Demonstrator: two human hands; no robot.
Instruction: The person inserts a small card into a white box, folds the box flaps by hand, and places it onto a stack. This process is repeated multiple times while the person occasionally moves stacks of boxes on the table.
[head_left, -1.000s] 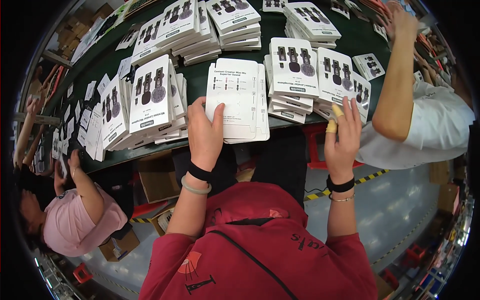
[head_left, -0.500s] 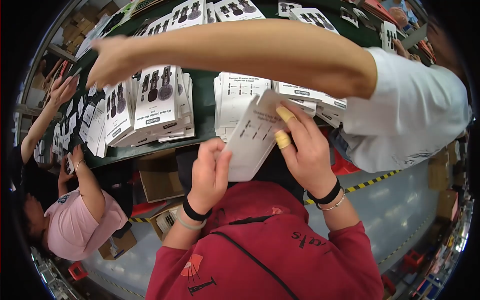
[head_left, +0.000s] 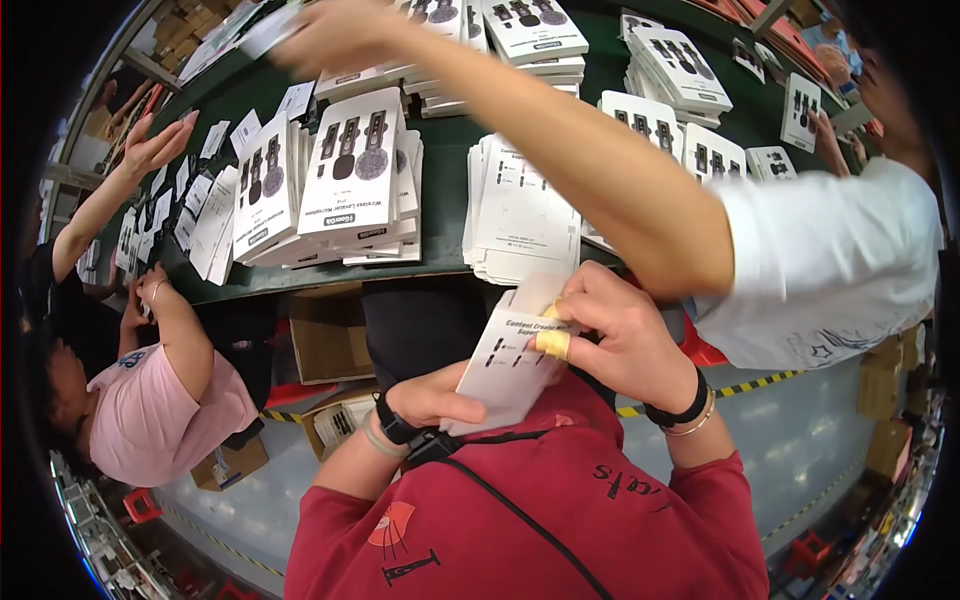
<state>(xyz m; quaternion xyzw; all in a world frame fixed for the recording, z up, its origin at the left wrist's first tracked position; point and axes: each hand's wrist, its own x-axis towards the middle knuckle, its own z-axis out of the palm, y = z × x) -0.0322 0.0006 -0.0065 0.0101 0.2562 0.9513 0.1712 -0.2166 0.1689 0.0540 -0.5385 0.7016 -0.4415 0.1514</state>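
Close in front of my red shirt I hold a flat white printed carton on a slant. My left hand grips its lower left part, thumb lying across the face. At the upper end, the bent fingers of my right hand pinch around the carton's open-looking flap; two of them wear yellow tape. What the fingertips do inside the flap is hidden. Just beyond, on the green table, lies a stack of similar white cartons, back faces up.
A co-worker's bare arm crosses over the table from the right, a blurred white item in its hand. Stacks of printed boxes stand left of centre. A person in pink sits at the left. An open cardboard box is under the table edge.
The carton has come down and nearer my body. My right fingers have closed in on its upper end. The co-worker's hand has moved farther across the table, now with a white item.
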